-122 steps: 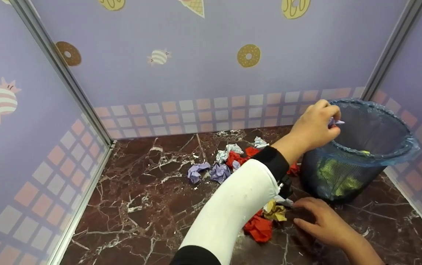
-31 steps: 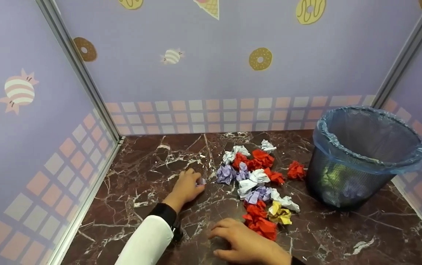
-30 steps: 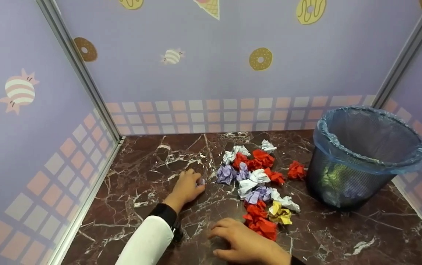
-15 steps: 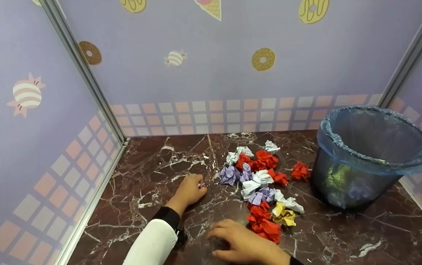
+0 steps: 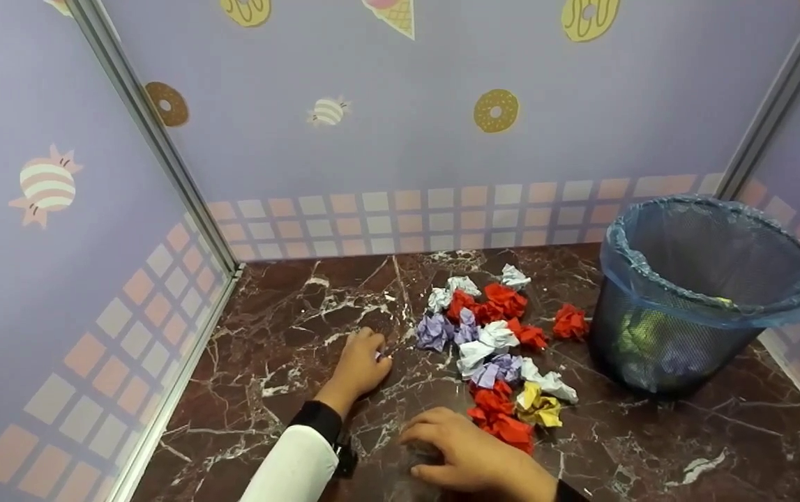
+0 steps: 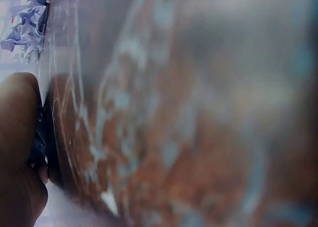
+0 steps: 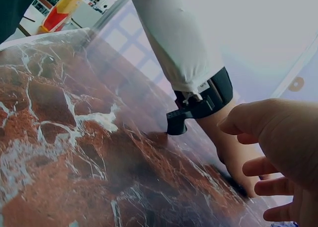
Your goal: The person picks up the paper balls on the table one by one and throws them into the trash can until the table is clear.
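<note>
The left hand (image 5: 360,364) lies on the counter (image 5: 288,328) with its fingers curled over a small purple paper ball (image 5: 378,356) — light, soft and crushable, so best pinched round its middle — while the right hand (image 5: 466,457) rests beside it, fingers loosely spread.

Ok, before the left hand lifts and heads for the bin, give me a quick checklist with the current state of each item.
1. Left hand has a paper ball: its fingers curl over something small and pale on the tabletop, but the grip is mostly hidden. Cannot tell.
2. Bin upright and open: ok.
3. Blue liner folded over the rim: ok.
4. Room left in the bin: paper shows only low down through the mesh. Ok.
5. Path to the bin: the pile of paper balls lies between hand and bin, so lift over it. Not ok if dragged.
6. Right hand out of the way: flat on the tabletop beside a red ball. Ok.
</note>
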Demonstrator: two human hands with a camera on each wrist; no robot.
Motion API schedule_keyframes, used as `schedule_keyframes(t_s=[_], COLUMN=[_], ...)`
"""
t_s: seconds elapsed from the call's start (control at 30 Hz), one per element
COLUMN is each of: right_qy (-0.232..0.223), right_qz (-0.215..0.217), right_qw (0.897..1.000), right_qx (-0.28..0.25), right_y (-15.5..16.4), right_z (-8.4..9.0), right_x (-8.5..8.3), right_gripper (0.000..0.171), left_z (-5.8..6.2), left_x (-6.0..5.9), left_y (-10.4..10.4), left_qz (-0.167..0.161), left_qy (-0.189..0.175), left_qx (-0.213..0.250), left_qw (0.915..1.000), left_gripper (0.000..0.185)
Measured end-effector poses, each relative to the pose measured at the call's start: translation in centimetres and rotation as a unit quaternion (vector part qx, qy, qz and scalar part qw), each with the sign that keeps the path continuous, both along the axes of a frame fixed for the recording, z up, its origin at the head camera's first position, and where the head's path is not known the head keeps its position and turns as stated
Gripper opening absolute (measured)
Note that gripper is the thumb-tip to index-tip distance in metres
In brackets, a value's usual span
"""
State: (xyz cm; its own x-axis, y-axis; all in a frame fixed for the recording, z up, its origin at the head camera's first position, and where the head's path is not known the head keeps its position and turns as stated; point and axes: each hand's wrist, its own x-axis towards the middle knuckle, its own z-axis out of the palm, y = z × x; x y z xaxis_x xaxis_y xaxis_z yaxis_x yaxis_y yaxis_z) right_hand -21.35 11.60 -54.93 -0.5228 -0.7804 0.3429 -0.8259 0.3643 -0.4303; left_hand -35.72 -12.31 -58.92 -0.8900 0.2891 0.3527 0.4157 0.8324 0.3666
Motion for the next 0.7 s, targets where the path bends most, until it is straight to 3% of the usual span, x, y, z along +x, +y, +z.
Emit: schedule_keyframes(t_s=[0.17,0.37,0.7], right_qy=[0.016,0.020,0.060], right_qz=[0.003,-0.011,-0.004], right_qw=[1.000,0.999,0.995], right_qx=[-0.008,0.026,0.074], right_y=[0.1,0.2,1.1], right_z=[0.0,0.9,3.5], right_x=[-0.2,-0.5,-1.8], right_gripper=[0.038,0.040,0.041], left_z=[0.0,0.3,0.9], left_x=[-0.2,-0.4,-0.4], left_y=[0.0,-0.1,-0.1], left_qz=[0.004,0.001,-0.012], left_qy=[-0.018,-0.034,-0.040], left_qx=[-0.021,-0.032,-0.009], left_qw=[0.9996,0.9989,0.9991], left_gripper=[0.013,0.015,0.015])
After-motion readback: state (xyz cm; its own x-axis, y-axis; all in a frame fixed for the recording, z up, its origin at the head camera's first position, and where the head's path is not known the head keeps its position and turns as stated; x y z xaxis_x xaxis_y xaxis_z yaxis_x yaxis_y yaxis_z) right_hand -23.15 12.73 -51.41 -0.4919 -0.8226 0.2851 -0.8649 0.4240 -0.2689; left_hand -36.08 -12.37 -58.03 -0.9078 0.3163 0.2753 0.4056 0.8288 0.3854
